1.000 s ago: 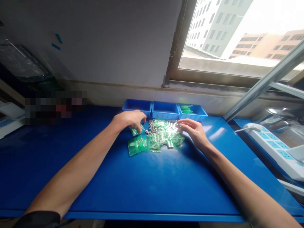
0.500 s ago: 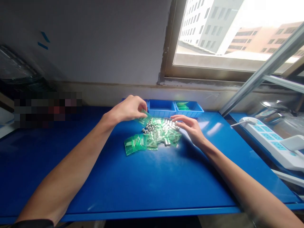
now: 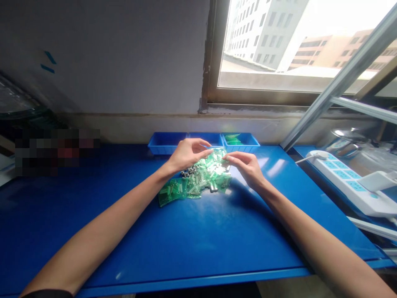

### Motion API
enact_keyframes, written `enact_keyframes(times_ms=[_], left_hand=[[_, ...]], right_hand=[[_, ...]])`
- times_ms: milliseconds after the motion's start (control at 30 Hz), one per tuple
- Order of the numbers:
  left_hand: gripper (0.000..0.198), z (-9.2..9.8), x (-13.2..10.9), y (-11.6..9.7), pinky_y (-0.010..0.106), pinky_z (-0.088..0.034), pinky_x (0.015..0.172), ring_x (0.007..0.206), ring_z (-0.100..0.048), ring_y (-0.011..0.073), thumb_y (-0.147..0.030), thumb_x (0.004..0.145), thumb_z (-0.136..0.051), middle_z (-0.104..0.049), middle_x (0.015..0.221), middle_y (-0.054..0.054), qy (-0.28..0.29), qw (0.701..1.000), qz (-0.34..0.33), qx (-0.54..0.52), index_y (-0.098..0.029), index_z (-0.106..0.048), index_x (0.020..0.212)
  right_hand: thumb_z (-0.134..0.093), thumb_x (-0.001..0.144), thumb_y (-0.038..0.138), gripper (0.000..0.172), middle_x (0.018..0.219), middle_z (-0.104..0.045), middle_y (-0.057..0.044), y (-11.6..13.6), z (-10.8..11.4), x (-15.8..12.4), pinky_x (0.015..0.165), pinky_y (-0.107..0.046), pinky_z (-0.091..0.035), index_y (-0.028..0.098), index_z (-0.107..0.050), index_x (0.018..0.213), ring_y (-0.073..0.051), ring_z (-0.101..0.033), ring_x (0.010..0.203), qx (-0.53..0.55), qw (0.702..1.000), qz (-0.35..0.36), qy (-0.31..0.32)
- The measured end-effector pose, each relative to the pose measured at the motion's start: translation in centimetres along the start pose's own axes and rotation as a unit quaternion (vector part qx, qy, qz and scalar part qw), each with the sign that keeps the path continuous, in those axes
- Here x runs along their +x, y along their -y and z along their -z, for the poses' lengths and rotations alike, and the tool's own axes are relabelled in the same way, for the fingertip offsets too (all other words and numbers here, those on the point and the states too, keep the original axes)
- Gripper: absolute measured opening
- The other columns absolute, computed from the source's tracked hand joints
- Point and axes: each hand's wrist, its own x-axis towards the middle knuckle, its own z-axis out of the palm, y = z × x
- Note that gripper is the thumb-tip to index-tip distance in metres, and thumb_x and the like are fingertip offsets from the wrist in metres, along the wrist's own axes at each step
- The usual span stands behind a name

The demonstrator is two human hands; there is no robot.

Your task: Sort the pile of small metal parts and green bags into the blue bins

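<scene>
Over the pile, a small green plastic bag (image 3: 218, 154) is stretched between my two hands. My left hand (image 3: 190, 155) pinches its left side with thumb and fingertips. At its right edge, my right hand (image 3: 246, 165) closes thumb and index finger on the plastic. Beneath lie more green bags (image 3: 173, 190) with metal pins inside, and several loose silvery metal parts (image 3: 214, 187). Small round metal pieces (image 3: 188, 170) sit at the pile's left, partly hidden by my left hand.
Joined blue bins (image 3: 164, 142) stand at the table's back edge; the right one holds green bags (image 3: 232, 138). A white power strip (image 3: 350, 182) with a plugged-in adapter lies to the right, beside a slanted metal frame (image 3: 328, 87). The blue table (image 3: 186, 244) extends toward me.
My left hand has moved right with the green bag, away from the left of the pile. My right hand has come off the metal parts to the bag's edge. The view has shifted slightly.
</scene>
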Motion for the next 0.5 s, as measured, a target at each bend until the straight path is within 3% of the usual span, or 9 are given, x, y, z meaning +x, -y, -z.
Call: enact_keyframes(times_ms=[100, 167, 267, 333, 500], left_hand=[[0.041, 0.2, -0.1, 0.0, 0.035, -0.062, 0.088, 0.095, -0.079, 0.0251, -0.051, 0.090, -0.077, -0.083, 0.103, 0.010, 0.016, 0.998, -0.018, 0.054, -0.018, -0.079, 0.114], [0.037, 0.4, -0.3, 0.0, 0.034, -0.060, 0.087, 0.096, -0.078, 0.0243, -0.049, 0.093, -0.075, -0.082, 0.103, 0.010, 0.061, 0.991, -0.053, 0.106, -0.018, -0.080, 0.112], [0.033, 0.6, -0.4, -0.1, 0.032, -0.056, 0.087, 0.100, -0.076, 0.0243, -0.045, 0.096, -0.071, -0.081, 0.109, 0.011, 0.137, 0.967, -0.120, 0.178, -0.018, -0.080, 0.111], [0.034, 0.8, -0.4, -0.2, 0.032, -0.054, 0.087, 0.101, -0.074, 0.0248, -0.045, 0.097, -0.071, -0.080, 0.112, 0.012, 0.162, 0.952, -0.147, 0.214, -0.016, -0.080, 0.112], [0.050, 2.3, -0.2, -1.0, 0.030, -0.050, 0.081, 0.095, -0.070, 0.0246, -0.058, 0.091, -0.073, -0.075, 0.110, 0.012, 0.206, 0.932, -0.118, 0.275, -0.016, -0.078, 0.117]], right_hand=[[-0.080, 0.086, 0.052, 0.030, 0.093, -0.084, -0.006, -0.4, 1.1, 0.7, 0.087, -0.043, -0.063, 0.023, -0.084, 0.093, -0.027, -0.079, 0.084, -0.021, 0.997, 0.030, -0.067], [-0.078, 0.089, 0.049, 0.031, 0.104, -0.084, -0.007, -1.0, 2.0, 1.2, 0.098, -0.046, -0.061, 0.024, -0.083, 0.106, -0.028, -0.080, 0.097, -0.026, 0.995, 0.045, -0.088], [-0.079, 0.087, 0.043, 0.052, 0.133, -0.077, -0.009, -2.0, 3.1, 1.8, 0.111, -0.052, -0.055, 0.026, -0.072, 0.136, -0.030, -0.076, 0.118, 0.004, 0.996, 0.022, -0.084], [-0.082, 0.084, 0.040, 0.063, 0.140, -0.074, -0.009, -2.6, 3.5, 2.1, 0.113, -0.055, -0.053, 0.027, -0.066, 0.144, -0.031, -0.074, 0.122, 0.024, 0.997, -0.009, -0.074], [-0.082, 0.084, 0.041, 0.054, 0.122, -0.081, -0.010, -2.5, 3.2, 1.9, 0.105, -0.053, -0.059, 0.024, -0.071, 0.134, -0.030, -0.078, 0.110, 0.007, 0.998, -0.018, -0.056]])
